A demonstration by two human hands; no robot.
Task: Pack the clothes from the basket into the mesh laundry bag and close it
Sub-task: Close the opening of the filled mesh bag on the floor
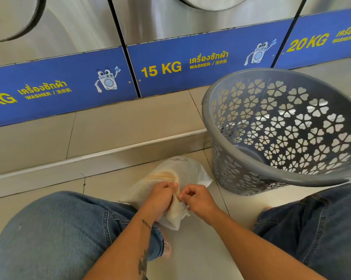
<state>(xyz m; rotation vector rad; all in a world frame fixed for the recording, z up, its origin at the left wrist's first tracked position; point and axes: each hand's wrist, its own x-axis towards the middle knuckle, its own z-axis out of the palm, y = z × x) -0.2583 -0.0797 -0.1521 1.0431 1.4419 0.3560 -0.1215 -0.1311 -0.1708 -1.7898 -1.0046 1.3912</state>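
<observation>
On the beige tiled floor [114, 201] below steel washers [201, 23], the left hand [160, 196] and right hand [199, 201] pinch the mesh laundry bag [188, 170] beside the grey basket [281, 126].

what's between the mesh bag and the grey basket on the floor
Only bare beige floor tile shows in the head view: the mesh laundry bag and the grey laundry basket stand slightly apart.

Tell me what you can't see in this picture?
- Mesh laundry bag opening: head view, hidden by the left hand and right hand pinching there.
- Clothes: only a tan blur through the mesh.
- Basket bottom: its near wall covers most of it.
- Washer doors: cut off by the top edge.
</observation>
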